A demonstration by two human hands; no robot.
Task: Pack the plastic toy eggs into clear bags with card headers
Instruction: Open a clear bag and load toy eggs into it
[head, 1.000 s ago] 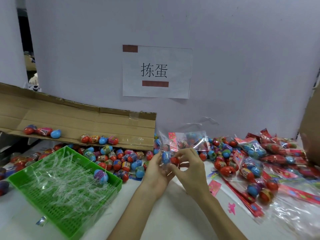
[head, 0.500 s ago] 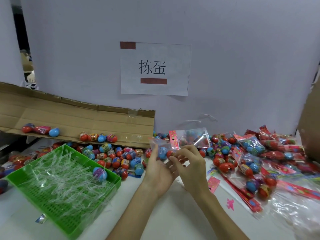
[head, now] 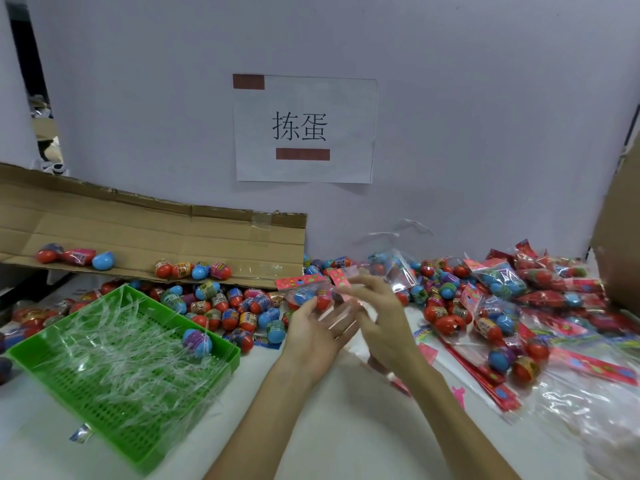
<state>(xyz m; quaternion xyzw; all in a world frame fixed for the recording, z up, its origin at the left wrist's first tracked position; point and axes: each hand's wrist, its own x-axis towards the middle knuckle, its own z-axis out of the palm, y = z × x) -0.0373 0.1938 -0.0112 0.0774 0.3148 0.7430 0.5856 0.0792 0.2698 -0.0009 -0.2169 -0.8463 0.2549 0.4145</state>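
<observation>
Hands first: our left hand [head: 317,329] lies palm up, thumb and fingertips gripping a clear bag [head: 313,299] just above the bench [head: 346,438]. A blue egg [head: 302,296] and a red egg [head: 323,299] sit inside, with the pink card header [head: 300,282] on top. Half a second ago our right hand [head: 379,317] pinched that bag too; now it has let go, fingers spread and blurred. We reckon this one's finished and bound for the packed bags [head: 502,282] heaped to the right. Further left, loose eggs [head: 235,308] crowd the bench beneath a cardboard flap [head: 138,230] carrying more. The green tray [head: 232,362] holds clear plastic strips [head: 121,355] and one blue-and-purple egg [head: 196,341].
</observation>
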